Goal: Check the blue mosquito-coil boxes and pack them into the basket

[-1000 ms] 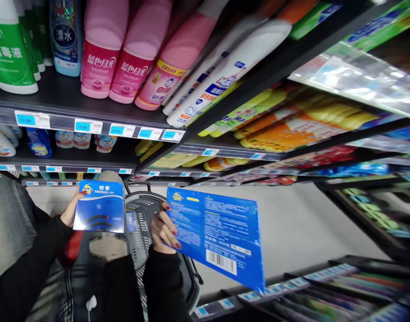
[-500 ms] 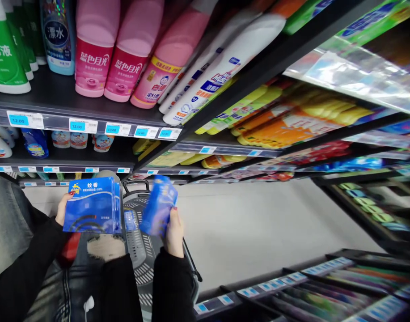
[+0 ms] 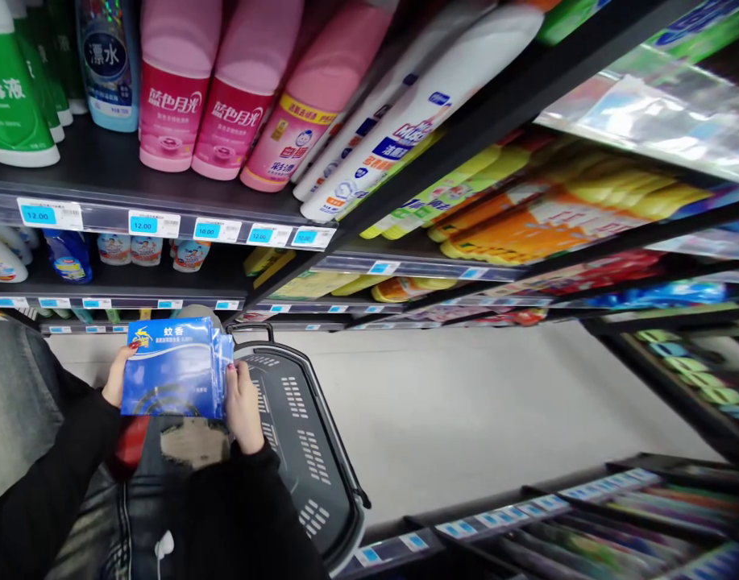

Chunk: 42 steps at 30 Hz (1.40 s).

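Observation:
Two blue flat boxes [image 3: 172, 366] are stacked together in front of my chest, the front one printed with white characters and a dark coil. My left hand [image 3: 114, 379] grips their left edge, fingers closed on it. My right hand [image 3: 243, 407] presses against their right edge with fingers wrapped round the stack. Both sleeves are black. Directly beneath and to the right of the boxes stands a dark grey shopping basket [image 3: 312, 451] on the floor.
A black shelf unit [image 3: 163, 217] ahead carries pink bottles [image 3: 181, 80], green bottles [image 3: 12, 89] and white bottles, with blue price tags along its edges. Further shelves with yellow packs [image 3: 526, 217] run off right. Another low shelf [image 3: 556, 515] lies at bottom right. Pale floor [image 3: 466, 395] between.
My right hand brought its blue box leftward from out at the right and turned it flat against the box in my left hand; both boxes now sit together.

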Available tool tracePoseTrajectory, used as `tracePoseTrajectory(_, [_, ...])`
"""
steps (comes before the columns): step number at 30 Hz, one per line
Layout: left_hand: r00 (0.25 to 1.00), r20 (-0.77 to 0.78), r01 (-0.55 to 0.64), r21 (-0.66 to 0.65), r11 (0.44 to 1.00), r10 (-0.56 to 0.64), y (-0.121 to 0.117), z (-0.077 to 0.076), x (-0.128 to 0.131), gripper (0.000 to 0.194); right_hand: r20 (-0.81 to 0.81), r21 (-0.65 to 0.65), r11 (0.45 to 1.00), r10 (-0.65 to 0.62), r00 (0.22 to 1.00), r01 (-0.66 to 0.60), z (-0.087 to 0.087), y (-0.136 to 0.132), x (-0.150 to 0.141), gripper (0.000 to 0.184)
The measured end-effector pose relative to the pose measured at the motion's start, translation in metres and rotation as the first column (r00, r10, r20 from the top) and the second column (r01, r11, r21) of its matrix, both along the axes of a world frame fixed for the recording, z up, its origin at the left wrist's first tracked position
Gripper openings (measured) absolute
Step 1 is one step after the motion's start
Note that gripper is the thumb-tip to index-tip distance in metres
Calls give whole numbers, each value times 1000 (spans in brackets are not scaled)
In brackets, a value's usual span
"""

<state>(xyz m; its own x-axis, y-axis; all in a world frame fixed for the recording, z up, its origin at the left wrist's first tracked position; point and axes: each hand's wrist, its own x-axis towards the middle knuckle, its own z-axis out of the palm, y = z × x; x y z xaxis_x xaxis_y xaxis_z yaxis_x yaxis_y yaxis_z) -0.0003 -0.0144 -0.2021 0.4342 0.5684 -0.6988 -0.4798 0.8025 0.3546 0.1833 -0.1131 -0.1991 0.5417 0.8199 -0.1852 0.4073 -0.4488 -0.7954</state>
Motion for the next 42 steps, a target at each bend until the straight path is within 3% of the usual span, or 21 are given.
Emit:
tracePoseTrajectory(3, [999,-43,-5,-21,1000,4,3,4,1,50,-144,-3,988,149,978,-151,3,1,2,40])
tracePoseTrajectory(5, [999,-31,20,-28,999,-21,3,4,1,50,-153,-40,971,229,961,-238,12,2,4,42])
tracePoseTrajectory(11, [998,37,49,6,999,-49,-3,-2,5,55,42,-1,987,163,986,-163,46,12,-8,63])
tracePoseTrajectory(15, [991,118,59,19,998,-61,-3,-1,8,78,16,-48,989,141,990,-140,52,16,-15,49])
tracePoseTrajectory(19, [998,3,68,89,994,-69,0,-1,10,63,-80,-74,989,122,989,-128,49,12,-6,36])
tracePoseTrajectory(22, [997,-53,67,140,988,-60,0,-4,9,43,-283,-21,996,76,956,-85,50,3,10,32])
tracePoseTrajectory(26, [996,-77,59,141,988,-48,-2,-3,6,41,-606,14,991,-98,790,133,60,-12,40,36])
tracePoseTrajectory(29, [998,-45,55,83,995,-52,-2,0,4,37,-753,50,971,-118,647,236,69,-22,61,36])
tracePoseTrajectory(32, [998,-51,46,35,998,-44,0,1,4,36,-843,132,955,-32,536,265,67,-27,69,24])
tracePoseTrajectory(35, [992,-40,116,-17,993,-117,1,-3,3,37,-894,206,955,95,438,214,51,-28,62,18])
tracePoseTrajectory(37, [989,-8,151,-31,988,-151,2,-7,3,39,-909,356,906,277,313,231,37,-26,53,18])
tracePoseTrajectory(39, [987,26,162,-24,986,-161,2,-10,2,41,-869,494,811,467,163,314,26,-22,44,17])
tracePoseTrajectory(40, [986,40,165,-21,986,-164,2,-11,2,41,-849,519,776,517,110,359,23,-21,41,16])
tracePoseTrajectory(42, [987,51,152,-25,988,-151,2,-12,1,43,-852,493,764,521,53,415,22,-18,37,12])
